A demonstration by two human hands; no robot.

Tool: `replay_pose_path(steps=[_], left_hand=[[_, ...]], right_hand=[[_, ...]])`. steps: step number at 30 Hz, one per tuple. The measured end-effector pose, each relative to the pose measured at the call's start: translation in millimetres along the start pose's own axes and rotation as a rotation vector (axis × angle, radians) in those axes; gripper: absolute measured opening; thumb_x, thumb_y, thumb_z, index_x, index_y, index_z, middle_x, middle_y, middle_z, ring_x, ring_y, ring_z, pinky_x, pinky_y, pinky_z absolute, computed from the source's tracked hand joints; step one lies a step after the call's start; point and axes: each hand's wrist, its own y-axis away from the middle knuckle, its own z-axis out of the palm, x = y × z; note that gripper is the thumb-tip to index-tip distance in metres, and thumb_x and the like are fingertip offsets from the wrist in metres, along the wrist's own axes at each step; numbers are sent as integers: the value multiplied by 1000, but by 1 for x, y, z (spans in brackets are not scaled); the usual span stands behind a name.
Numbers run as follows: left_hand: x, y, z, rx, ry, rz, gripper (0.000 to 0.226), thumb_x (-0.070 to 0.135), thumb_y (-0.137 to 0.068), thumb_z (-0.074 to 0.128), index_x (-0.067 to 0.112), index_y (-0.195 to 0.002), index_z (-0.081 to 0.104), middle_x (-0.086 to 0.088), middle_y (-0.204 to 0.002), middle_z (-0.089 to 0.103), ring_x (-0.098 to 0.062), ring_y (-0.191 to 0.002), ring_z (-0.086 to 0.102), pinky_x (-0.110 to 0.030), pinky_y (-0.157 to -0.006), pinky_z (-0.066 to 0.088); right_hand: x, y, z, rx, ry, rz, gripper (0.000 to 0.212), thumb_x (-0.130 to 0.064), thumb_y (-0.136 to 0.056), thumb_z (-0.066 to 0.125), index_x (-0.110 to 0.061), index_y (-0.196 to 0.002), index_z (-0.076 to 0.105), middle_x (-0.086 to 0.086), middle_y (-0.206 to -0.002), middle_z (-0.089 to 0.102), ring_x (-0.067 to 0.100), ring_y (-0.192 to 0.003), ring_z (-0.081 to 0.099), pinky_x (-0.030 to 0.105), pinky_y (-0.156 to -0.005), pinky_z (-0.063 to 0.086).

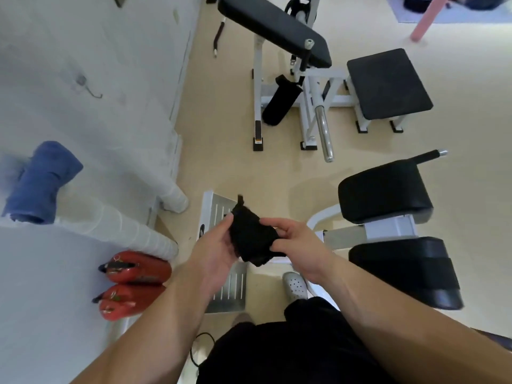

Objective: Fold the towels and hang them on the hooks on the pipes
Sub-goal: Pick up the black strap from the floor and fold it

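The black towel (253, 239) is held in the air in front of the person's body, above the floor and a metal footplate (230, 289), and rests on no desk or other surface. It is already gathered into a small, thick bundle. The left hand (219, 250) supports it from the left, with the thumb lying over the upper face and the palm beneath. The right hand (296, 245) is clamped on the right edge, pinching it between thumb and curled fingers. The step in hand is judged to be the final fold or squaring-up before hanging. To do it well, the right hand should hold the crease firmly while the left evens the stacked layers, so that no layer slips when the bundle is lifted. The bundle's long axis runs away from the person and leans slightly left at the far end. A small corner or tab projects from that far end; whether it is a hanging loop cannot be told. If it is, it should be kept free and leading towards the bare hook (95, 92) on the white surface up to the left. A blue towel (41, 184) already hangs near the wrapped pipe (133, 225), but its attachment cannot be seen.
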Motion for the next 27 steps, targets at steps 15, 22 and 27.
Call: replay_pose_path(steps=[15, 22, 27], left_hand=[[-112, -12, 172, 186, -454, 103, 14, 14, -101, 60, 16, -105, 73, -8, -101, 78, -26, -101, 72, -37, -81, 56], [-173, -28, 272, 144, -760, 104, 13, 13, -99, 62, 22, -103, 71, -5, -103, 75, -20, -95, 71, -25, -68, 51], [-195, -33, 318, 91, -932, 107, 16, 14, -100, 62, 26, -99, 72, -2, -98, 76, -19, -93, 72, -25, -72, 54]], right_hand=[[92, 73, -203, 181, 62, 101, 37, -14, -91, 64, -24, -126, 66, 2, -103, 71, 9, -80, 65, 21, -69, 48], [176, 108, -359, 878, 139, 262, 15, -36, -87, 58, -28, -96, 67, -9, -97, 69, 22, -98, 64, 36, -87, 51], [223, 113, -400, 748, 91, 479, 60, -54, -88, 52, -22, -138, 52, 6, -131, 64, 35, -119, 58, 45, -106, 45]])
